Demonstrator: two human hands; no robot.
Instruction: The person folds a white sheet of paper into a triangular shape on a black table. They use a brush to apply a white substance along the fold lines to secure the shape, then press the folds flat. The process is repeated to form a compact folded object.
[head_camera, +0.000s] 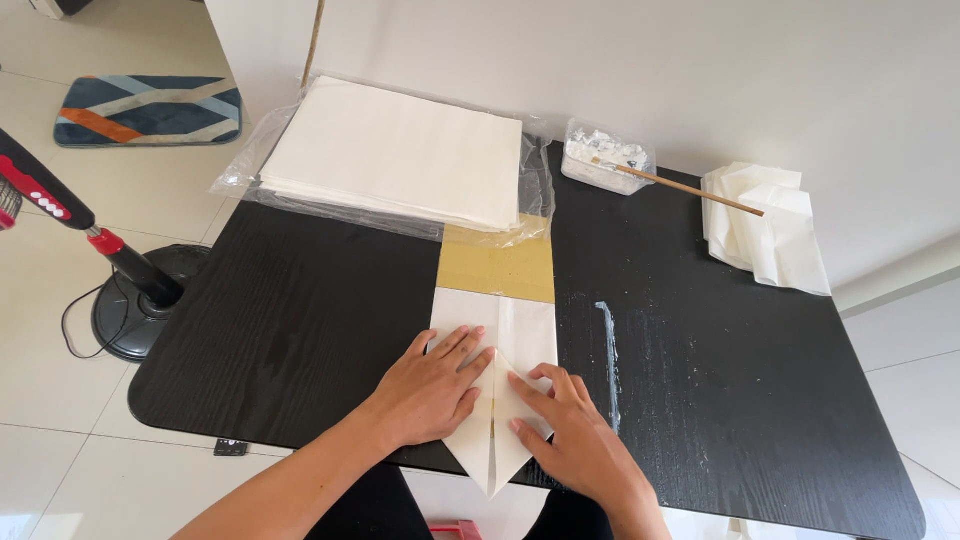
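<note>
Hands: left hand (437, 385) & right hand (572, 435), fingers flat, spread on 1 folded paper sheet (495, 345); 1 paper stack (395, 150) behind

Left hand (437, 385) and right hand (570, 435) — palms down, fingers (465, 343) spread flat.

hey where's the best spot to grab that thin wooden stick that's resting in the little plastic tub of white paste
Probably the stick's bare outer end, coming from the right side of the black table. That end juts past the plastic tub's rim, raised off the table towards the folded white sheets, so fingers could close around it. The other end lies in white paste.
</note>
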